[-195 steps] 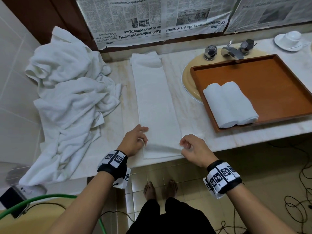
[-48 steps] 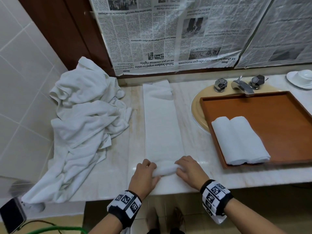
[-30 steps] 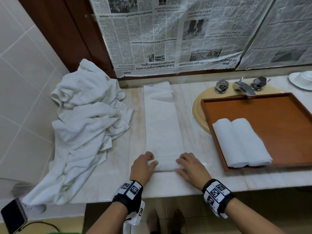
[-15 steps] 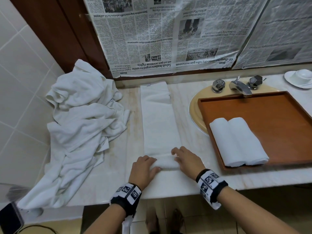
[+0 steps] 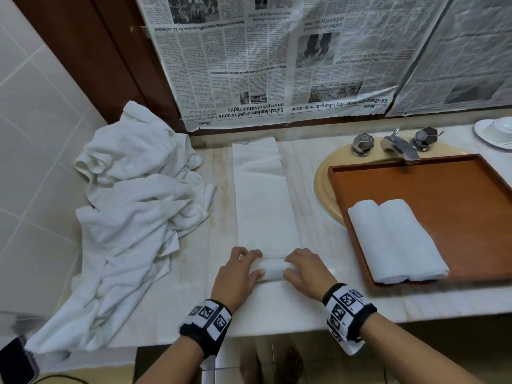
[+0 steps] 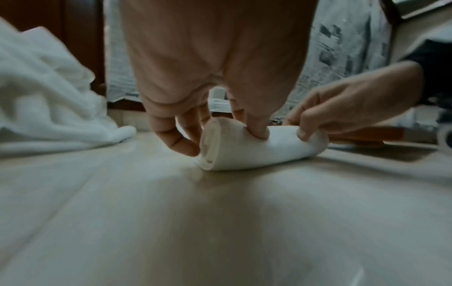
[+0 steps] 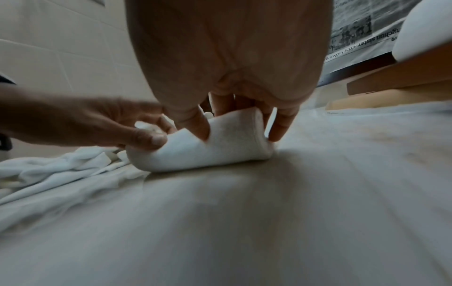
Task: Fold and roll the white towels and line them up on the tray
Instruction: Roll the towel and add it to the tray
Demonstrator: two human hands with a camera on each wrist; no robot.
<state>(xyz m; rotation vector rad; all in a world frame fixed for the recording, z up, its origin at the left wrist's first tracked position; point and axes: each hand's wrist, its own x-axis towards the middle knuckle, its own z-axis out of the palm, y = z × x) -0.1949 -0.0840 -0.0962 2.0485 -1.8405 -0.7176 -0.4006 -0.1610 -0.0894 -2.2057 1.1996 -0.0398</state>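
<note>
Pale marble desk [image 5: 291,167], newspaper [image 5: 249,65] on far wall, tiled wall left, towel heap [image 5: 133,217] far-left, tray [image 5: 443,189] with two rolled towels [image 5: 396,242] over sink right, both hands — left [image 5: 235,275], right [image 5: 307,275] — curled round half-rolled towel [image 5: 273,270] at near edge.

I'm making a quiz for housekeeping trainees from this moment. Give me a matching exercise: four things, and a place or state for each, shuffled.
Things:
1. rolled towels
2. folded towel
3. towel pile
4. cup and saucer

Places or states:
A. crumpled at the counter's left end
B. far right of the counter
C. side by side on the tray
D. partly rolled under both hands

Pairs: 1-C, 2-D, 3-A, 4-B
</note>
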